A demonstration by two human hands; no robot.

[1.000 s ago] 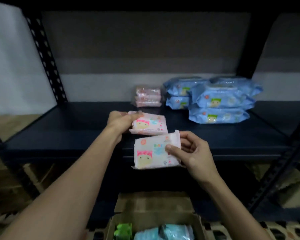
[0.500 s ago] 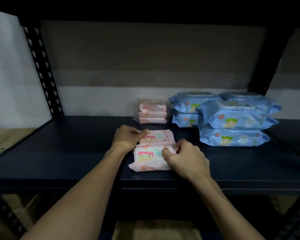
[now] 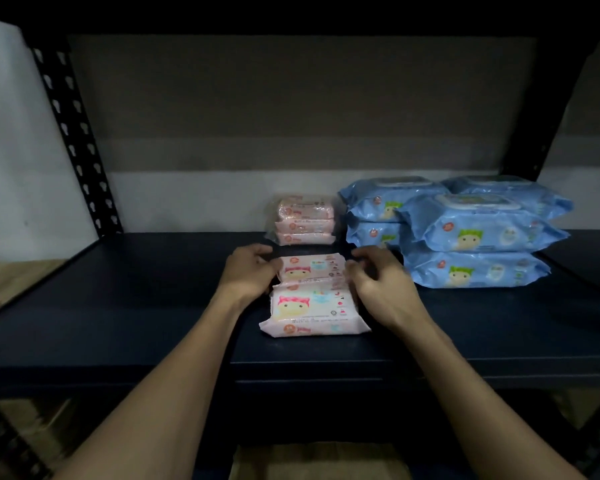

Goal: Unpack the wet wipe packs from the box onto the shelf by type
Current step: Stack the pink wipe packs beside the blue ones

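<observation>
So far, your dark shelf (image 3: 125,306) carries the sorting well: the blue wet wipe packs (image 3: 471,233) are stacked at the right, a wrapped pink bundle (image 3: 305,220) sits at the back, and two loose pink packs (image 3: 312,296) lie just in front of it. Your left hand (image 3: 250,275) and right hand (image 3: 374,282) curl around the rear pack's ends. The box is out of view, so what remains is unclear.

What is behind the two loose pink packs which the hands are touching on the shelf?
Behind the loose pink packs, near the back wall, stands a wrapped bundle of pink packs, three layers visible. Anything behind that bundle is hidden.
</observation>
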